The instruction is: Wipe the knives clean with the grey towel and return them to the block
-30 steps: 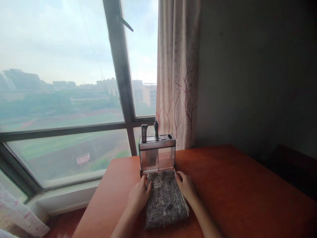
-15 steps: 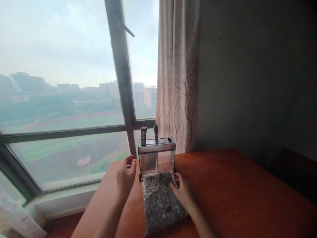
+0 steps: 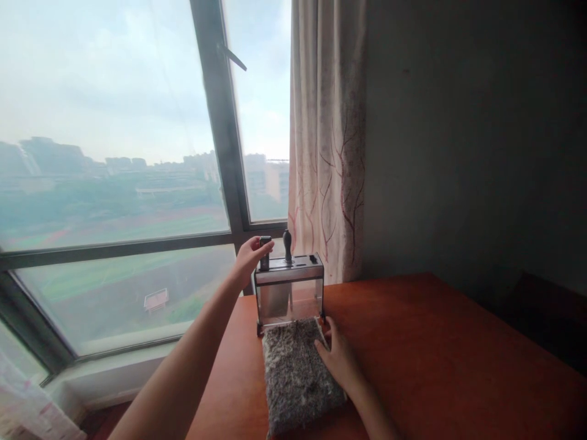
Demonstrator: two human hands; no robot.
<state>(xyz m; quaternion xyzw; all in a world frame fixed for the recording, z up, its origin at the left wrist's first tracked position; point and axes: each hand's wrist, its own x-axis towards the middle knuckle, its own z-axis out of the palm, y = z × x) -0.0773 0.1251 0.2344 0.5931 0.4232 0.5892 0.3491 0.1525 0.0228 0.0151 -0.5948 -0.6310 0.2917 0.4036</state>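
A clear-sided knife block point(image 3: 290, 278) with a dark-trimmed top stands on the table. My left hand point(image 3: 251, 255) is closed around the upper part of a dark knife handle point(image 3: 265, 263) at the block's left end. That knife is still in its slot. A second knife with a rounded black handle point(image 3: 287, 244) stands beside it, and wide blades show dimly through the clear wall. In front of the block lies a shaggy grey cloth point(image 3: 300, 373). My right hand point(image 3: 337, 351) rests at the cloth's upper right edge, thumb and fingers apart, near the block's lower right corner.
The reddish-brown wooden table point(image 3: 426, 354) stretches off to the right. Behind the block hang a patterned curtain point(image 3: 330, 153) and a large window with a dark frame point(image 3: 220, 122). A pale sill point(image 3: 114, 373) runs along the left.
My left hand has moved up and forward from beside the block and taken hold of the left knife's handle. My right hand and the cloth have stayed in place.
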